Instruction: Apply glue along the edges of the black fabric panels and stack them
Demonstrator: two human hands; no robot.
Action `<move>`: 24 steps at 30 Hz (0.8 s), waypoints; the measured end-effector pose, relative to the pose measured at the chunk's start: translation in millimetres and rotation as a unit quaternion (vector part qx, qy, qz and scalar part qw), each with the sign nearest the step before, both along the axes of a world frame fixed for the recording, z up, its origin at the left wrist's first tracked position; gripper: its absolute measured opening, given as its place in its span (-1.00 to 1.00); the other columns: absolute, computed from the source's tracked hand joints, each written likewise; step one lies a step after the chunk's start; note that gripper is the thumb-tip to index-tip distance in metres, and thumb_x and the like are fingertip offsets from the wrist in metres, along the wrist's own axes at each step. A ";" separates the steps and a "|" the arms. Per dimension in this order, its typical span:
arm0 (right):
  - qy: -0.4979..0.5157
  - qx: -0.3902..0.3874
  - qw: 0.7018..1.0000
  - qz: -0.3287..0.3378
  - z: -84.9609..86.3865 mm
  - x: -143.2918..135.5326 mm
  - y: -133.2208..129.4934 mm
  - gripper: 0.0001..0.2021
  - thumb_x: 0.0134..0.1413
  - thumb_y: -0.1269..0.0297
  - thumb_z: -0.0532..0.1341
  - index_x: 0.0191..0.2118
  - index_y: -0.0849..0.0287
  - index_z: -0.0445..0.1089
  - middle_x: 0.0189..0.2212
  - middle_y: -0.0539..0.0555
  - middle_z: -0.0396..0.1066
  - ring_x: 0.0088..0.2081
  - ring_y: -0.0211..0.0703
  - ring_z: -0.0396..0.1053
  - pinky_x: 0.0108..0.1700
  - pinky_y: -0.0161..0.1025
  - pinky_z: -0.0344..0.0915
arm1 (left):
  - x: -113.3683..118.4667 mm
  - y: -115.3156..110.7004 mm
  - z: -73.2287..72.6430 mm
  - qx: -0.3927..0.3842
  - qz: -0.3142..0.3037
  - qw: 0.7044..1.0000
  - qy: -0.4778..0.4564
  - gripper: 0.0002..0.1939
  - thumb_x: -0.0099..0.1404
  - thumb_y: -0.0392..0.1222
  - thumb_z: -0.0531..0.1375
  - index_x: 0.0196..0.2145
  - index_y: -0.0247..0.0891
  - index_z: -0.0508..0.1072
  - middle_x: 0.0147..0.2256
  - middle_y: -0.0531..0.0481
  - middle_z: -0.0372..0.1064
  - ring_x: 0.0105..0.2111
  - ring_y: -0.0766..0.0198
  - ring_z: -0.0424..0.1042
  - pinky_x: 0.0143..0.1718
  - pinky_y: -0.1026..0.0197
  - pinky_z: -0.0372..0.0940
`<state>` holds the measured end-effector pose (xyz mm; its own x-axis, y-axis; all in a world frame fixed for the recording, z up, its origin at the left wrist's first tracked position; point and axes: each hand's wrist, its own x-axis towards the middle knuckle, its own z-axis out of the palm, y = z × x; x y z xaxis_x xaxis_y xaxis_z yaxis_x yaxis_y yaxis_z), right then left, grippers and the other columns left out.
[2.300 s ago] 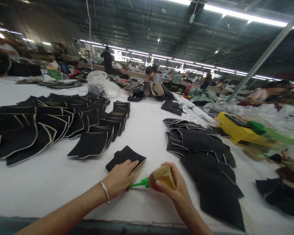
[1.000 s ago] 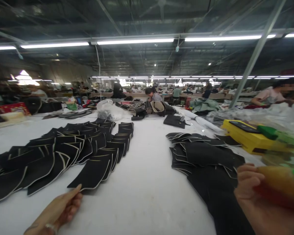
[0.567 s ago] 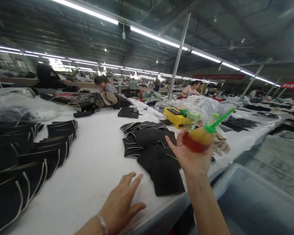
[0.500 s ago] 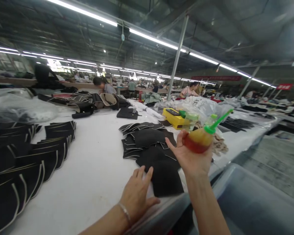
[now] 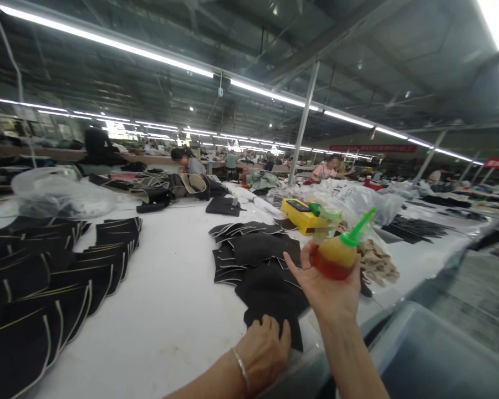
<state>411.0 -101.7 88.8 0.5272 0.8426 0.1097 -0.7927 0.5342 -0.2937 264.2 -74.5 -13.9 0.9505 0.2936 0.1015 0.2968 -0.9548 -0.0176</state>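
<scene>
A squeeze bottle (image 5: 335, 257) with a green nozzle and amber-red liquid rests in my right hand (image 5: 332, 288), palm up, thumb stretched out to the left. My left hand (image 5: 266, 349), with a bracelet at the wrist, lies on the nearest black piece (image 5: 274, 310) by the table's front edge. Its fingers are bent and close together on the fabric; whether they pinch it is hidden. Behind that piece, more black pieces (image 5: 253, 247) with pale edges lie in an overlapping pile.
Rows of black pieces (image 5: 75, 277) cover the left of the white table (image 5: 170, 288). Beyond the pile stand a yellow box (image 5: 301, 216) and beige scraps (image 5: 376, 263). A translucent bin (image 5: 436, 354) is at the lower right. People work farther back.
My left hand has moved right onto the nearest black piece, its fingers now bent. That piece has shifted slightly left. My right hand still holds the bottle, and the view has tilted up a little.
</scene>
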 end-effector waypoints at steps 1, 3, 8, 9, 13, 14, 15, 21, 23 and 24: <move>0.003 -0.003 1.000 0.004 -0.2 -1.2 1.3 -0.51 0.03 -0.22 0.16 -0.17 0.12 0.42 -0.28 0.07 0.49 -0.21 -0.06 0.47 0.15 0.41 0.09 | -10.0 1.2 6.1 0.003 -0.010 1.000 -0.011 -0.48 0.35 -0.32 -0.08 0.24 -0.46 0.14 -0.08 -0.39 0.40 -0.12 -0.08 0.41 -0.21 -0.05 0.37; 0.004 -0.013 1.000 0.011 -1.1 -4.2 3.9 -0.51 0.02 -0.22 0.18 -0.18 0.13 0.43 -0.29 0.08 0.50 -0.22 -0.06 0.48 0.14 0.39 0.13 | -37.6 6.7 25.2 -0.015 0.016 0.998 -0.052 -0.54 0.34 -0.37 -0.09 0.17 -0.34 0.25 -0.13 -0.23 0.43 -0.17 0.05 0.41 -0.16 0.01 0.34; -0.006 -0.052 0.998 0.041 -12.4 -24.2 11.7 -0.56 0.00 -0.12 0.26 -0.20 0.18 0.47 -0.31 0.15 0.53 -0.21 0.01 0.51 0.03 0.26 0.33 | -133.2 44.3 88.3 -0.174 0.257 0.945 -0.105 -0.56 0.34 -0.41 -0.13 -0.06 -0.09 0.43 -0.16 0.02 0.48 -0.19 0.26 0.43 -0.14 0.24 0.28; -0.007 -0.063 0.997 0.048 -16.3 -31.3 13.9 -0.59 -0.03 -0.08 0.30 -0.20 0.18 0.48 -0.31 0.16 0.54 -0.21 0.03 0.51 0.00 0.20 0.38 | -149.5 52.9 96.0 -0.198 0.274 0.938 -0.074 -0.57 0.34 -0.38 -0.13 -0.08 -0.07 0.45 -0.16 0.04 0.49 -0.18 0.26 0.44 -0.14 0.25 0.27; -0.014 -0.134 0.987 0.084 -35.6 -66.1 22.9 -0.61 -0.28 0.13 0.49 -0.26 0.16 0.51 -0.31 0.14 0.56 -0.25 0.07 0.53 -0.20 -0.02 0.52 | -182.6 73.1 89.3 -0.140 0.323 0.933 0.078 -0.50 0.20 -0.51 -0.08 -0.14 -0.10 0.51 -0.20 -0.04 0.51 -0.12 0.14 0.44 -0.03 0.08 0.22; -0.021 -0.151 0.984 0.090 -41.2 -74.3 24.6 -0.61 -0.34 0.17 0.51 -0.28 0.14 0.51 -0.30 0.11 0.57 -0.26 0.06 0.54 -0.24 -0.05 0.53 | -183.6 73.9 79.9 -0.106 0.333 0.932 0.094 -0.48 0.16 -0.53 -0.07 -0.14 -0.10 0.52 -0.19 -0.06 0.50 -0.10 0.11 0.42 0.02 0.01 0.18; -0.030 -0.163 0.982 0.093 -46.7 -81.4 25.9 -0.61 -0.37 0.21 0.52 -0.30 0.12 0.51 -0.29 0.08 0.57 -0.27 0.05 0.54 -0.26 -0.07 0.54 | -183.0 73.1 69.0 -0.076 0.346 0.931 0.091 -0.48 0.15 -0.52 -0.04 -0.11 -0.10 0.51 -0.15 -0.08 0.48 -0.06 0.09 0.40 0.07 -0.05 0.13; -0.125 -0.205 0.965 0.101 -73.4 -95.0 28.0 -0.62 -0.39 0.23 0.53 -0.32 0.16 0.52 -0.32 0.05 0.56 -0.28 -0.07 0.52 -0.23 -0.16 0.53 | -176.0 39.6 18.1 -0.141 0.455 0.879 0.007 -0.54 0.28 -0.07 0.10 0.09 -0.31 0.35 0.02 -0.25 0.27 -0.04 0.03 0.36 -0.03 0.04 0.28; -0.159 -0.207 0.961 0.095 -78.0 -93.0 28.7 -0.61 -0.37 0.21 0.53 -0.31 0.16 0.52 -0.33 0.03 0.55 -0.30 -0.10 0.51 -0.25 -0.19 0.52 | -174.9 27.3 14.5 -0.164 0.467 0.869 0.022 -0.53 0.26 -0.09 0.10 0.08 -0.33 0.34 0.04 -0.25 0.23 -0.06 0.04 0.37 -0.06 0.07 0.31; -0.176 -0.207 0.958 0.092 -79.6 -92.0 29.1 -0.60 -0.36 0.20 0.53 -0.29 0.15 0.51 -0.32 0.03 0.54 -0.29 -0.12 0.50 -0.25 -0.21 0.51 | -173.5 23.2 14.7 -0.162 0.472 0.866 0.032 -0.54 0.24 -0.12 0.10 0.07 -0.33 0.34 0.04 -0.26 0.21 -0.05 0.03 0.37 -0.08 0.07 0.32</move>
<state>319.0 -72.6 9.2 0.3576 0.9274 -0.1096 -0.6756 0.1759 -0.7159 90.7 -51.4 0.8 0.2731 0.9458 -0.1760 0.9559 -0.2462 0.1600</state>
